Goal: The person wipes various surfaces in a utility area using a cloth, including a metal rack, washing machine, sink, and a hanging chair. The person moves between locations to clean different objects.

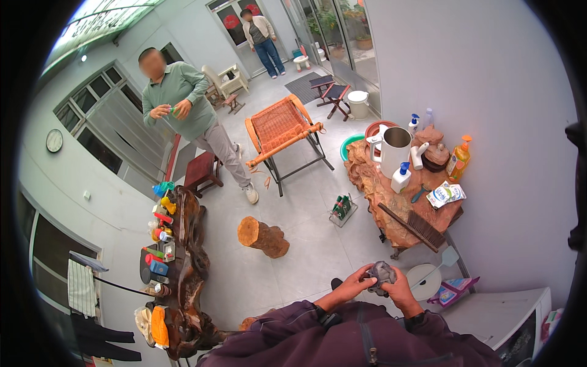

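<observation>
A bunched grey cloth item (pixel 383 276) is held between both hands in front of my chest. My left hand (pixel 358 282) grips its left side, with the fingers at its edge. On the opposite side, my right hand (pixel 398 290) has its thumb and fingers on the fabric. What the cloth item is, the folds do not show. Beyond the hands, to the right, stands a rough stone-like table (pixel 390 192) bearing a large white jug (pixel 395 149), pump bottles, a broad dark brush (pixel 424 229) and white packets (pixel 445 195).
A tree stump stool (pixel 263 236) and an orange woven seat (pixel 282 124) stand on the floor ahead. Along the left runs a carved wooden bench (pixel 190 275) with small items. A person (pixel 183 101) in green stands by the woven seat; another person (pixel 263 39) is at the far door.
</observation>
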